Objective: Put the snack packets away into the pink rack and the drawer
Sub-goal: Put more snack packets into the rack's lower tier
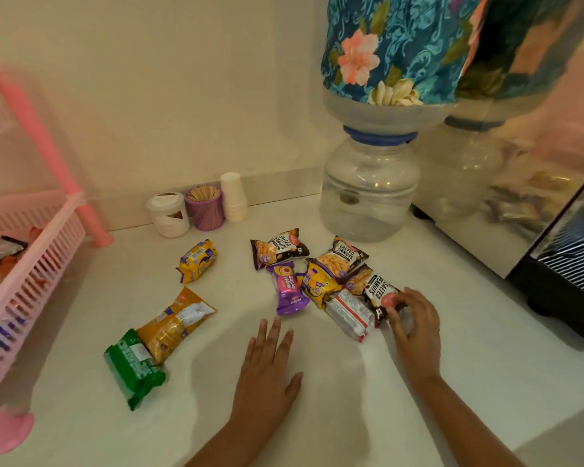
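The right hand (413, 323) pinches a black salted-peanuts packet (378, 293) near the white counter's (452, 332) right edge; the left hand (267, 375) rests flat, fingers straight, mid-counter.

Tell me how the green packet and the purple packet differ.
The green packet is larger and lies at the left, partly under an orange packet; the purple packet is smaller and sits mid-counter beside a yellow packet. Neither is touched by the hands. Both lie flat on the counter.
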{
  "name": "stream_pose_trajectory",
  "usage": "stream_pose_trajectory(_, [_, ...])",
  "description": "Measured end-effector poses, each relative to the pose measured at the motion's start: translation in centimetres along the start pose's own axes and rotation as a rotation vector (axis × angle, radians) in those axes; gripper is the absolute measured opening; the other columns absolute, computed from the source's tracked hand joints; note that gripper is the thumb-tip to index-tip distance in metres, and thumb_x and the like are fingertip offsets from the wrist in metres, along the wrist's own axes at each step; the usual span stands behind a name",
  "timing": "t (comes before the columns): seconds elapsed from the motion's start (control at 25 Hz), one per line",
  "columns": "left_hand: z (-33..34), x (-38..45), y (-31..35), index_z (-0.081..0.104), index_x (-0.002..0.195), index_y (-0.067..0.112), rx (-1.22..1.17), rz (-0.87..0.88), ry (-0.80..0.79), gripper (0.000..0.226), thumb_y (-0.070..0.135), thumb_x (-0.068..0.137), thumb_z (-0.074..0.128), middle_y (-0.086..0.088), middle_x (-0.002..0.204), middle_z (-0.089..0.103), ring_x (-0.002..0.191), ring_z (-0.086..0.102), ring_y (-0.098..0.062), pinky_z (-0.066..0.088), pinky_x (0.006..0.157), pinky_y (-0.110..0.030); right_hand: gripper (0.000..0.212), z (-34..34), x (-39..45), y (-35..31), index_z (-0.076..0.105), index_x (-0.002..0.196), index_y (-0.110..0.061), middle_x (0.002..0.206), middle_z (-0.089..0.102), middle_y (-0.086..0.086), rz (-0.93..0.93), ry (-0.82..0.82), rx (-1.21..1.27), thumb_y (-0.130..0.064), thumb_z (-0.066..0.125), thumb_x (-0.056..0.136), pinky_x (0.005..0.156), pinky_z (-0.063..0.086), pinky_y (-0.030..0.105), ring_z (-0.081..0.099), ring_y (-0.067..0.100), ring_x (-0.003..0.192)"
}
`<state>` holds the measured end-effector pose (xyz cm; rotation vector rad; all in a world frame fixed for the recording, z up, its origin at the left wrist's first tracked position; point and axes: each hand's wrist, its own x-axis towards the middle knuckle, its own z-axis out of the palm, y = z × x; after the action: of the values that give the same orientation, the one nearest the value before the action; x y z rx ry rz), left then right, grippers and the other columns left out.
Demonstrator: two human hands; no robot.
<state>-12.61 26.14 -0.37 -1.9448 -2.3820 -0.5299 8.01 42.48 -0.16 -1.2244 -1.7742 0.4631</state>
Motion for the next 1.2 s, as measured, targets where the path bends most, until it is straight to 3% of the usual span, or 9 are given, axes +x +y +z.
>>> stream_pose_trajectory(0.04, [1.0, 0.5, 1.5, 0.008, 0.147, 0.026, -0.066, -0.018, -0.046, 0.076, 0.054, 0.086, 0.043, 0.006, 0.152, -0.019, 0.131, -0.035, -0.014, -0.017, 0.11, -0.026, 0.031, -0.1, 0.4, 0.5, 0.059, 0.114, -0.012, 0.127, 0.055, 0.009, 0.071, 0.003, 0.019, -0.022, 0.065, 0.085, 0.102, 0.028, 0.022, 0.045, 0.025, 0.123])
stream_pose_trajectory(0.12, [2.7, 1.7, 4.2, -0.003, 0.147, 0.024, -0.164, -0.042, -0.059, 0.085, 0.061, 0.084, 0.041, 0.008, 0.152, -0.02, 0.128, -0.037, -0.008, -0.013, 0.11, -0.023, 0.052, 0.2, 1.0, 0.8, 0.05, 0.126, -0.014, 0.134, 0.049, 0.008, 0.15, -0.066, 0.056, -0.027, 0.07, 0.08, 0.104, 0.029, 0.027, 0.041, 0.024, 0.127])
stream_pose_trajectory(0.32, [4.5, 4.9, 7.0, -0.003, 0.147, 0.019, -0.316, -0.1, -0.013, 0.1, 0.066, 0.077, 0.051, 0.0, 0.158, 0.001, 0.143, -0.004, -0.01, 0.005, 0.112, -0.024, 0.087, 0.6, 1.3, 1.5, 0.029, 0.141, -0.029, 0.146, 0.037, 0.0, 0.242, -0.212, 0.079, -0.047, 0.076, 0.069, 0.106, 0.033, 0.033, 0.034, 0.017, 0.134])
stream_pose_trajectory(0.4, [4.8, 5.9, 6.7, 0.001, 0.147, 0.019, -0.318, -0.112, 0.008, 0.102, 0.065, 0.074, 0.055, -0.001, 0.157, 0.007, 0.143, 0.009, -0.014, 0.014, 0.113, -0.027, 0.085, 0.6, 1.5, 1.7, 0.031, 0.14, -0.029, 0.144, 0.04, -0.002, 0.219, -0.241, 0.059, -0.052, 0.073, 0.069, 0.105, 0.037, 0.035, 0.038, 0.015, 0.13])
stream_pose_trajectory(0.52, [4.9, 6.9, 6.5, 0.007, 0.147, 0.017, -0.262, -0.123, 0.024, 0.101, 0.067, 0.073, 0.054, -0.003, 0.157, 0.012, 0.142, 0.018, -0.017, 0.024, 0.111, -0.033, 0.071, 0.9, 1.6, 2.1, 0.037, 0.137, -0.03, 0.135, 0.047, -0.004, 0.205, -0.259, 0.008, -0.048, 0.068, 0.076, 0.093, 0.037, 0.026, 0.042, 0.013, 0.121])
stream_pose_trajectory(0.68, [4.7, 6.9, 6.7, 0.015, 0.146, 0.016, -0.234, -0.137, 0.04, 0.099, 0.071, 0.072, 0.051, -0.004, 0.155, 0.021, 0.142, 0.02, -0.017, 0.026, 0.11, -0.035, 0.052, 1.0, 1.7, 2.4, 0.051, 0.124, -0.028, 0.112, 0.058, -0.005, 0.168, -0.243, 0.012, -0.032, 0.068, 0.074, 0.081, 0.037, 0.025, 0.048, 0.013, 0.102])
stream_pose_trajectory(0.84, [4.6, 7.0, 6.7, 0.015, 0.146, 0.016, -0.241, -0.143, 0.038, 0.1, 0.071, 0.071, 0.053, -0.003, 0.153, 0.024, 0.14, 0.025, -0.018, 0.028, 0.109, -0.035, 0.04, 0.7, 1.4, 2.1, 0.059, 0.104, -0.029, 0.086, 0.056, -0.02, 0.044, -0.278, 0.065, -0.026, 0.07, 0.066, 0.066, 0.039, 0.017, 0.053, 0.008, 0.083])
stream_pose_trajectory(0.96, [4.6, 7.0, 6.6, 0.02, 0.145, 0.019, -0.287, -0.18, 0.045, 0.094, 0.066, 0.073, 0.056, -0.002, 0.151, 0.029, 0.136, 0.031, -0.018, 0.03, 0.108, -0.035, 0.036, 0.3, 1.3, 2.2, 0.055, 0.097, -0.03, 0.088, 0.055, -0.019, 0.003, -0.351, 0.087, -0.031, 0.069, 0.065, 0.063, 0.038, 0.012, 0.052, 0.004, 0.084])
stream_pose_trajectory(1.2, [4.7, 6.7, 6.5, 0.027, 0.143, 0.02, -0.346, -0.204, 0.09, 0.078, 0.043, 0.078, 0.062, -0.005, 0.142, 0.041, 0.123, 0.045, -0.019, 0.041, 0.102, -0.033, 0.04, 0.2, 1.3, 1.9, 0.049, 0.099, -0.032, 0.094, 0.053, -0.012, 0.044, -0.363, 0.095, -0.031, 0.072, 0.066, 0.064, 0.048, 0.02, 0.055, 0.007, 0.084])
